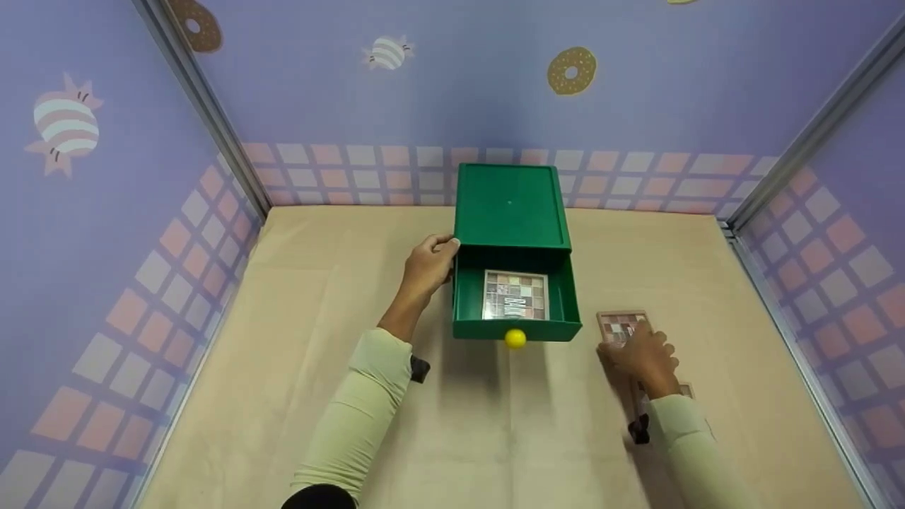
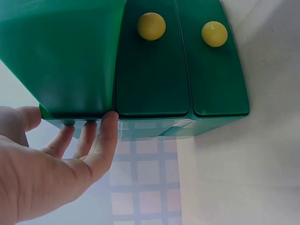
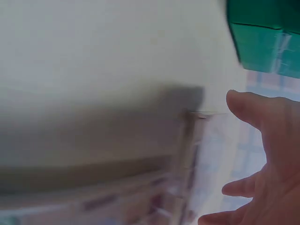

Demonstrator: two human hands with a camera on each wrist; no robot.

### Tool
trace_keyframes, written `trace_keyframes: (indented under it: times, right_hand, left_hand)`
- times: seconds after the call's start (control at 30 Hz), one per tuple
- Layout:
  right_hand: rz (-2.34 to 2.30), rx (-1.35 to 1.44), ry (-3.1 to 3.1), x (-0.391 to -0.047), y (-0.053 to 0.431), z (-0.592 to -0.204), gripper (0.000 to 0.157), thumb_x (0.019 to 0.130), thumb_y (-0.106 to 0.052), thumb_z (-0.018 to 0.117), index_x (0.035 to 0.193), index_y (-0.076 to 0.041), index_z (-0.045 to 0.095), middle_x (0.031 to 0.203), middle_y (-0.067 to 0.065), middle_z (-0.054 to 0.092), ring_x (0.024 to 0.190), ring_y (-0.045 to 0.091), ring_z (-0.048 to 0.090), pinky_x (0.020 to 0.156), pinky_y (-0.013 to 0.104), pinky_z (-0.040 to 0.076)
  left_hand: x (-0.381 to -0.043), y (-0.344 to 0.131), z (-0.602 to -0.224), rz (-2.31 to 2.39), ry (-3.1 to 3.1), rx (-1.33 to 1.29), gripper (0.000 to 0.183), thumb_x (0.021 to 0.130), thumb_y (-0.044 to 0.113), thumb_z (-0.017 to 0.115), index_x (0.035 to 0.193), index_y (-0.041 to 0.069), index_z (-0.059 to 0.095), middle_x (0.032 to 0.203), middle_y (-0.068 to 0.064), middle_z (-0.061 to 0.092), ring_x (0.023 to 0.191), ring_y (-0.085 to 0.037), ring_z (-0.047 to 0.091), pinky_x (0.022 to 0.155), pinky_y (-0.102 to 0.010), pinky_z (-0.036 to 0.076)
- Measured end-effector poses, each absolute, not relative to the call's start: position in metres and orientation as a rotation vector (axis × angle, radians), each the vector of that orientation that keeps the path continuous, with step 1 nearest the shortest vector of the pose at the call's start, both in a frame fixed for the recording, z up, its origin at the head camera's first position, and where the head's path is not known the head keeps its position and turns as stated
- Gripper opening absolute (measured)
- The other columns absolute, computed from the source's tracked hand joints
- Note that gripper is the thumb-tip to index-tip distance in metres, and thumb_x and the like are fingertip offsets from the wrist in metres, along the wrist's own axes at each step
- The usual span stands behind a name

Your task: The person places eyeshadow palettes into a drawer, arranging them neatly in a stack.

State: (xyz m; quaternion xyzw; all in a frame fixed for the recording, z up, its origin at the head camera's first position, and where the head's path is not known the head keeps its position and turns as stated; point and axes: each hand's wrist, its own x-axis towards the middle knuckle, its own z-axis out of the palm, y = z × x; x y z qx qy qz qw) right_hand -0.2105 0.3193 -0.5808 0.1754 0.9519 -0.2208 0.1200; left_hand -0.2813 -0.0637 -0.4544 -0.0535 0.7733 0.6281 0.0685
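A green drawer cabinet (image 1: 509, 205) stands against the back wall with its top drawer (image 1: 466, 329) pulled out. In that drawer lies an eyeshadow palette (image 1: 515, 295) with a grid of coloured squares. My left hand (image 1: 428, 268) grips the cabinet's left side at the front, thumb at the top corner and fingertips on the side wall. To the right of the cabinet, my right hand (image 1: 645, 357) is over another eyeshadow palette (image 1: 614, 322) on the table, thumb and fingers spread apart. The right wrist view shows this palette (image 3: 185, 159) blurred beside the fingers.
Part of a further palette (image 1: 686, 389) shows beside my right wrist. Two pushed-in drawers with yellow knobs (image 2: 151, 26) sit below the pulled-out one. A yellow knob (image 1: 515, 338) sticks out from the top drawer's front. Patterned walls (image 1: 466, 92) enclose the cloth-covered table (image 1: 318, 283).
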Motion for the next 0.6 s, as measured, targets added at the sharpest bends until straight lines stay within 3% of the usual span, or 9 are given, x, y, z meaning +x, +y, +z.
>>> trace_keyframes:
  times: [0.23,0.47,0.6]
  right_hand:
    - [-0.524,0.496,2.853,-0.2071,0.318,-0.5865,0.088,0.091,-0.047,0.069,0.146,0.013,0.034,0.127,0.041,0.042,0.115,0.056,0.042,0.094,0.07,0.041]
    - [-0.508,0.529,2.791,-0.2062,0.3184,-0.5844,0.088,0.09,-0.045,0.07,0.148,0.01,0.033,0.123,0.039,0.042,0.11,0.054,0.041,0.09,0.067,0.042]
    - [-0.507,0.525,2.763,-0.2062,0.3205,-0.5824,0.089,0.089,-0.044,0.07,0.15,0.007,0.032,0.122,0.038,0.041,0.106,0.054,0.042,0.086,0.064,0.041]
  left_hand:
    - [-0.281,-0.0628,-0.4551,1.914,2.329,-0.166,0.042,0.105,0.038,0.053,0.141,0.017,0.06,0.132,-0.01,0.064,0.11,-0.03,0.065,0.095,-0.047,0.056]
    - [-0.2802,-0.0625,-0.4553,1.89,2.334,-0.156,0.042,0.105,0.039,0.053,0.141,0.017,0.06,0.129,-0.009,0.066,0.105,-0.026,0.066,0.081,-0.032,0.056]
    - [-0.2801,-0.0632,-0.4551,1.896,2.332,-0.163,0.043,0.105,0.039,0.053,0.141,0.017,0.06,0.13,-0.008,0.065,0.106,-0.024,0.065,0.082,-0.031,0.056]
